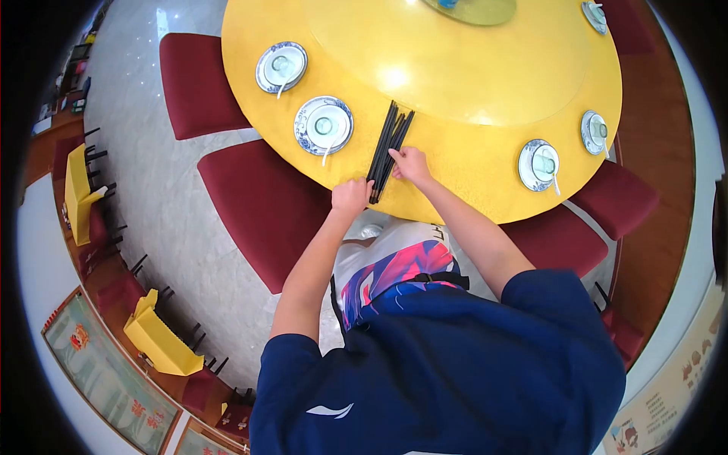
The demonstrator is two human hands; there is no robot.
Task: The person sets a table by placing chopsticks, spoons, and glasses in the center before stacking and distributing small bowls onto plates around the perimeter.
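A loose bundle of black chopsticks (389, 136) lies near the front edge of the round table (462, 199) with the yellow cloth, tips fanned slightly apart at the far end. At their near ends, my left hand (352, 196) is closed, with its fingertips against the sticks. My right hand (410, 165) pinches at the right side of the bundle, about halfway along. How many sticks each hand grips cannot be made out. To the left of the bundle sits a place setting (324, 126): a blue-patterned plate with a bowl, a glass and a white spoon.
Farther left is another place setting (281, 68); more stand on the right, including one nearby (539, 165). A glass turntable (455, 53) covers the table's middle. Dark red chairs flank me, one close on the left (258, 205) and one on the right (561, 239).
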